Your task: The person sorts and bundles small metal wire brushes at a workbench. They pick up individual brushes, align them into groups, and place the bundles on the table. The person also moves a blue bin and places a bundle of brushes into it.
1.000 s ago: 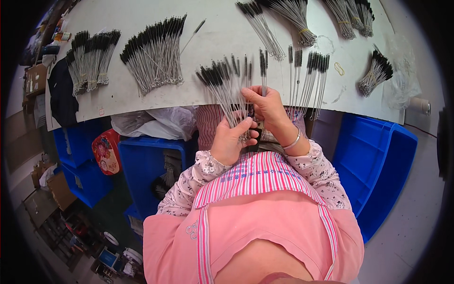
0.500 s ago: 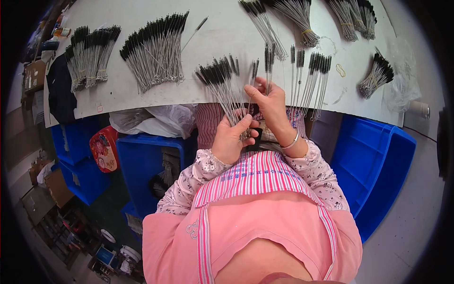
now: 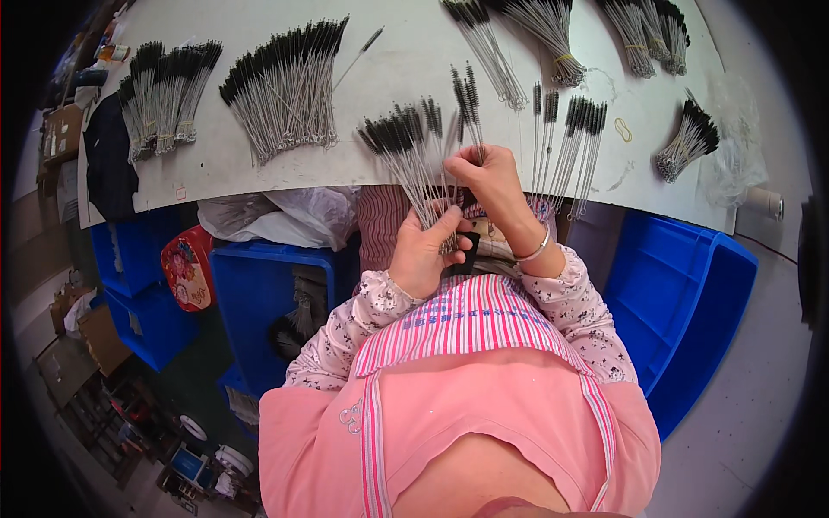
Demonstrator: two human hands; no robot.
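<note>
Apparently sorting is the step: the left hand (image 3: 423,246) grips a fanned brush bundle (image 3: 404,138) at the counter's near edge (image 3: 294,175), the right hand (image 3: 490,180) pinches a few brushes (image 3: 471,93) beside it; the next move seems to call for keeping heads untangled, with bare counter leftward but a loose row (image 3: 577,129) close rightward

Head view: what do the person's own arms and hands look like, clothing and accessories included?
The sleeves are loose, wrinkled fabric, pale pink with a small dark floral print. The left hand and right hand are gloveless. A thin silver-coloured bangle circles the right wrist.
</note>
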